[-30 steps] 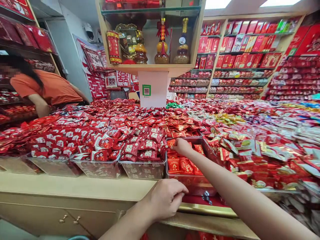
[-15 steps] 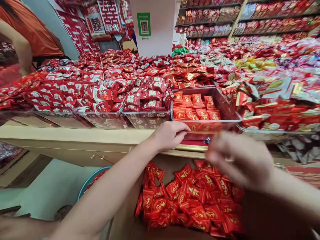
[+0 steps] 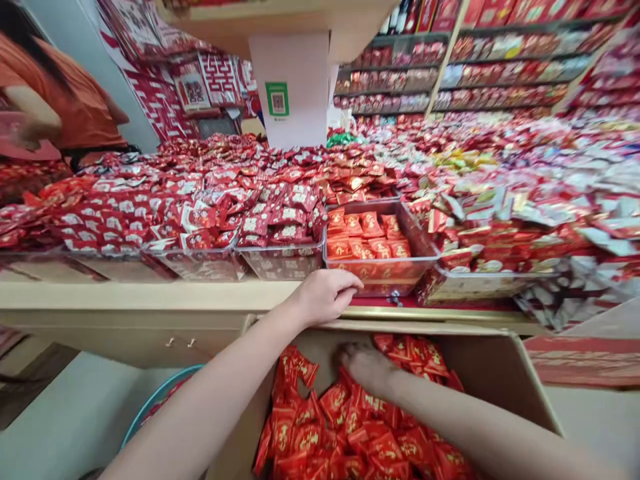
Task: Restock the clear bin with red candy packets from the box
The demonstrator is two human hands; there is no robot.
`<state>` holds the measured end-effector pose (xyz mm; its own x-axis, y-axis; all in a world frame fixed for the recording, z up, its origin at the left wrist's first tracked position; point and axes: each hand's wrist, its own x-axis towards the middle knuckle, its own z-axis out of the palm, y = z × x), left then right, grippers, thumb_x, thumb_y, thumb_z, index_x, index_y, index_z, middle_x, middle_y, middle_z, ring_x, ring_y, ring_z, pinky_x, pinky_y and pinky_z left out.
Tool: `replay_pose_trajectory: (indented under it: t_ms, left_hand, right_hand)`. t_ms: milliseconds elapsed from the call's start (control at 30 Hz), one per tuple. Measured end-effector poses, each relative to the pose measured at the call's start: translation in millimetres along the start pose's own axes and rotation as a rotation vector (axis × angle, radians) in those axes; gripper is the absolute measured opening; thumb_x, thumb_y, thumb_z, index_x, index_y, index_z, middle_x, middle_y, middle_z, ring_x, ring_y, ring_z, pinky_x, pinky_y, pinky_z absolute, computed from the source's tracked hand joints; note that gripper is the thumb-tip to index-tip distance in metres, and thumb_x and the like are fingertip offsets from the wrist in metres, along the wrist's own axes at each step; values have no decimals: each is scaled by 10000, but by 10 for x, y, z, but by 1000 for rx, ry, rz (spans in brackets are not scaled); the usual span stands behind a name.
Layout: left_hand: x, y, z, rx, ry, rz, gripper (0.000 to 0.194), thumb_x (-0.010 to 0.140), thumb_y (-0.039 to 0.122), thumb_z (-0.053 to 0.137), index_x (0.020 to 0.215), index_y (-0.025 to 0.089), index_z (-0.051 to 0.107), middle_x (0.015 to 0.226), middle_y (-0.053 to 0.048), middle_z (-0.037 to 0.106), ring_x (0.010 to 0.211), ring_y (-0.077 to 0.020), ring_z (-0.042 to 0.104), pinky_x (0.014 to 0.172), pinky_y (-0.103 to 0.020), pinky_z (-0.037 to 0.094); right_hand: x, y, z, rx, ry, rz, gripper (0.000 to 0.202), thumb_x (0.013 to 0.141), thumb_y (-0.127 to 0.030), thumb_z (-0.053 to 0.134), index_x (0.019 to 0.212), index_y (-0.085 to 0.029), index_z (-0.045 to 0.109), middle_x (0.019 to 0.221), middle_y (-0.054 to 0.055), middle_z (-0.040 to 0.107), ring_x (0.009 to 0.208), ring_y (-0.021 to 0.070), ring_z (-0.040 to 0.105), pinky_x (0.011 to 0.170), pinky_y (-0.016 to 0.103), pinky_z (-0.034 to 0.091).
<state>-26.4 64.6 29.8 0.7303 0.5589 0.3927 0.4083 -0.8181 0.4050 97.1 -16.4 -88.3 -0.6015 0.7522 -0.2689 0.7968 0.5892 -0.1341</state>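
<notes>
My left hand (image 3: 324,295) rests with curled fingers on the counter's front edge (image 3: 150,293), gripping the top flap of a cardboard box (image 3: 495,363). The box is full of red and gold candy packets (image 3: 350,427). My right hand (image 3: 367,365) is down inside the box, fingers pressed into the packets; whether it holds any is hidden. Just above, on the counter, stands a clear tray (image 3: 423,257) partly filled with the same red packets.
Clear trays heaped with red and white packets (image 3: 200,213) line the counter to the left; mixed candy piles (image 3: 500,207) spread right. A person in an orange shirt (image 3: 75,107) bends at far left. A teal basin rim (image 3: 155,400) sits on the floor. A white pillar (image 3: 290,87) stands behind.
My right hand left the clear tray, swung down and went into the cardboard box. The view tilted down to show the box. My left hand stayed on the counter edge.
</notes>
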Motion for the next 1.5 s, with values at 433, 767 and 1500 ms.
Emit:
replay_pose_trajectory:
  t_ms: [433,767,1500]
  left_hand:
    - [-91,-47,-78,-9,-106,-155,233,804,164,428,923,186,628,877,-23,668,791,-130,602,731,-224,451]
    - [301,-70,-298,216,82,-92,253,829,141,391,958,164,608,929,-59,639,891,-154,555,834,-281,422]
    - [1328,-244,-147,559,-571,-467,285,829,290,487,1077,151,508,1082,-72,540,925,-182,549,773,-382,470]
  right_hand:
    - [-223,-165,-611,55,128,-302,84,773,-226,550,756,-183,619,692,26,651,641,164,570,564,237,431]
    - [-265,1155,-2076,273,661,466,318,747,-306,527,1013,-148,451,658,17,582,600,161,522,515,243,348]
    - [329,1199,-1859,66,252,606,188,749,-174,544,902,-74,587,948,146,646,901,227,597,744,343,449]
